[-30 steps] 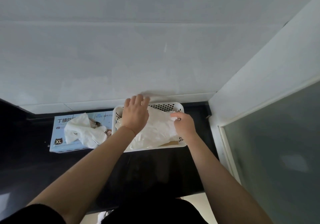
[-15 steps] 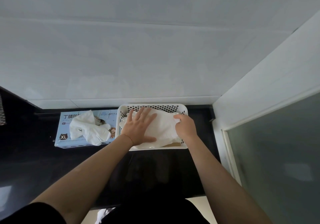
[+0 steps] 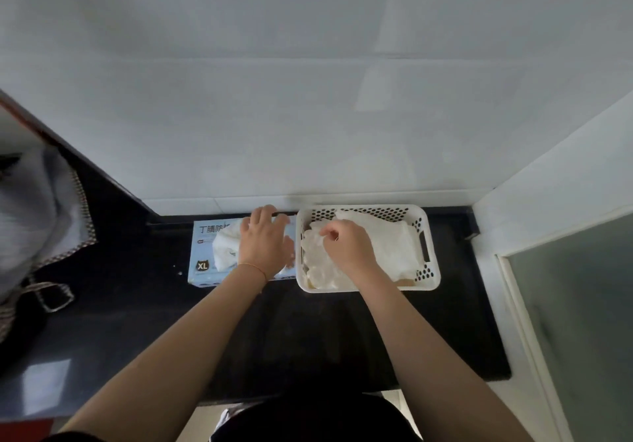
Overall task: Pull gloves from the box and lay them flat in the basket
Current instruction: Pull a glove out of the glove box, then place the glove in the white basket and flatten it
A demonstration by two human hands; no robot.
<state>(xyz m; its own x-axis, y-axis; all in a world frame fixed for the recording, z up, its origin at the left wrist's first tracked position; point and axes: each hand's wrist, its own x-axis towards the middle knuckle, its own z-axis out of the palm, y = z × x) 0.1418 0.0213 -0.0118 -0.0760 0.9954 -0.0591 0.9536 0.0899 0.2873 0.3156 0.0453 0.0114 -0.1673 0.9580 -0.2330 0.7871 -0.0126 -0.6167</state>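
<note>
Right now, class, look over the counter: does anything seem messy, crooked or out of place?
Yes. Gloves bulge in a crumpled bunch out of the box opening instead of sitting tucked inside. In the basket, the gloves under the right hand look rumpled at the left end, not flat.

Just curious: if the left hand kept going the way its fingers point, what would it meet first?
Probably the tiled wall just past the glove box; the left hand already lies over the box, though depth is unclear.

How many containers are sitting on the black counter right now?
2. The blue glove box lies at the left under the left hand; the white basket sits just to its right, against the wall, with the right hand in it. None seem hidden.
</note>
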